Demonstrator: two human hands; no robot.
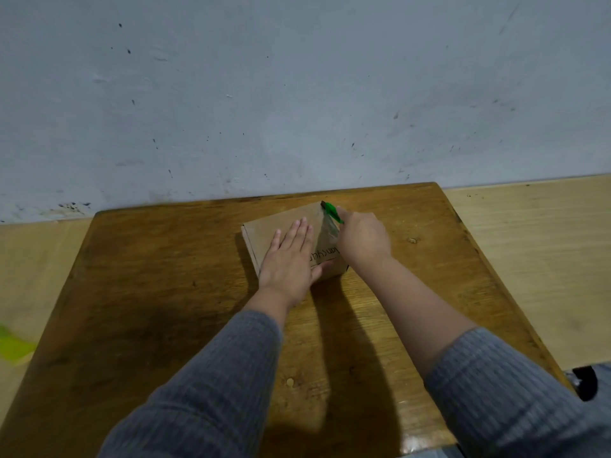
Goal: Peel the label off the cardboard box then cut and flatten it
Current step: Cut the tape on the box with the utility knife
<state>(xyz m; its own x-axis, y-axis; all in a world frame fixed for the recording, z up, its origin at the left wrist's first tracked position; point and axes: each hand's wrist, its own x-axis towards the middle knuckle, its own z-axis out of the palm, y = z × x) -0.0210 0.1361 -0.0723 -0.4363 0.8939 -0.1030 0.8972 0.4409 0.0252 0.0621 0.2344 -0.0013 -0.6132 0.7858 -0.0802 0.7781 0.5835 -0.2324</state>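
A worn wooden table [165, 292] is seen set against a pale grey, scuffed wall [297, 94], with lighter wood flooring [529, 242] visible to either side. Near the far edge of the table, just above the centre of the frame, a small brown cardboard box [281, 223] is laid flat with its lid closed; what it holds cannot be told. Dark handwritten lettering [325, 254] is seen on its top, toward the near right corner, and a strip of clear tape [327, 231] is seen along the right part of the top.

The box is pressed down by the left hand [289, 259], which is laid flat on the lid with fingers straight and together and the thumb lying over the near edge. The right hand [362, 239] is curled around a green-handled cutter [332, 213], whose dark tip is placed at the far right corner of the box. The two hands are held close together, with the taped strip between them.

Both forearms are covered partly by grey ribbed sleeves [215, 375], the right one pushed up further. Dark shadows of the arms are cast on the table below the box. At the left edge of the frame a blurred yellow-green object [11, 347] is seen on the floor, and a dark object [585, 381] is seen at the lower right, beside the table corner.
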